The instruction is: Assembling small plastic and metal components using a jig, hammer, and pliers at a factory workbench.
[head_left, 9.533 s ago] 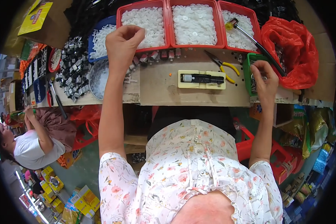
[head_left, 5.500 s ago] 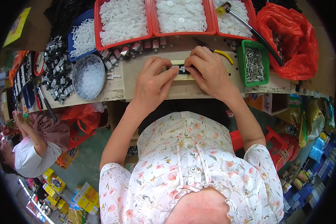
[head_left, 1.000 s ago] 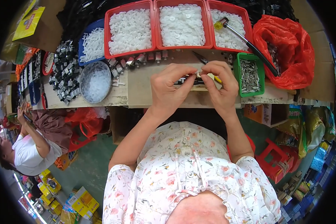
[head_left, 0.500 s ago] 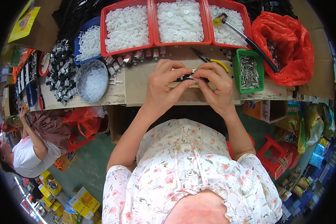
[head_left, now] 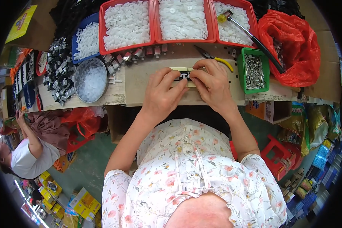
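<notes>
A small cream housing (head_left: pixel 173 69) with black and white parts in it lies on the bench between my hands. My left hand (head_left: pixel 161 95) is closed at its left end, with the thumb and fingers near the white piece in the middle. My right hand (head_left: pixel 215 85) closes on the other end, thumb and index bent toward the same white piece. My fingers partly cover the housing, so its full shape is hidden. Pliers with yellow and black handles (head_left: pixel 220 62) lie just beyond my right hand.
Red trays (head_left: pixel 154 22) of white plastic parts line the back. A metal bowl (head_left: pixel 76 81) and small motors (head_left: pixel 60 78) sit left. A green bin (head_left: pixel 249 90) of metal pins, a hammer (head_left: pixel 262 47) and a red bag (head_left: pixel 304 57) are right. A person (head_left: pixel 32 152) sits far left.
My fingertips, pressed together over the housing before, have moved apart, so more of its black and white insides shows. My left hand has turned more palm down.
</notes>
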### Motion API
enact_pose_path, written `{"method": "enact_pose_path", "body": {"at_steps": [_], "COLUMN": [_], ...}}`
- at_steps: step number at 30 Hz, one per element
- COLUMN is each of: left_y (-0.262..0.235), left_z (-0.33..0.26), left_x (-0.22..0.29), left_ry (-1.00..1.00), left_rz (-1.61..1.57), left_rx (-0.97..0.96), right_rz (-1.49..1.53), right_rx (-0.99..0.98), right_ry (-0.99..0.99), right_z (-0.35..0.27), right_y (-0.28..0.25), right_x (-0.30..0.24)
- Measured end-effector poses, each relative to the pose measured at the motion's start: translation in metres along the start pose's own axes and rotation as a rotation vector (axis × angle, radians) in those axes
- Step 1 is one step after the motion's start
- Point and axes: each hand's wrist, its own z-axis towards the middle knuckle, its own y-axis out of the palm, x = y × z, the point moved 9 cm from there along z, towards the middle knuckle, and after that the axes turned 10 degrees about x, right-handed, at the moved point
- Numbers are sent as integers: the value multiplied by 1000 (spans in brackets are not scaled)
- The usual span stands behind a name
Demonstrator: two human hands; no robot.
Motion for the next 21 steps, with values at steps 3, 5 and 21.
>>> {"method": "enact_pose_path", "body": {"at_steps": [3, 5, 21], "left_y": [4, 6, 11], "left_z": [-1, -3, -2], "left_x": [6, 6, 21], "left_ry": [73, 103, 504], "left_rz": [83, 117, 316], "left_rx": [-27, -32, -145], "right_rz": [3, 10, -90], "right_rx": [-10, -13, -32], "right_ry": [-7, -1, 19], "right_z": [2, 3, -2], "right_y": [-1, 2, 3], "right_x": [-1, 3, -9]}}
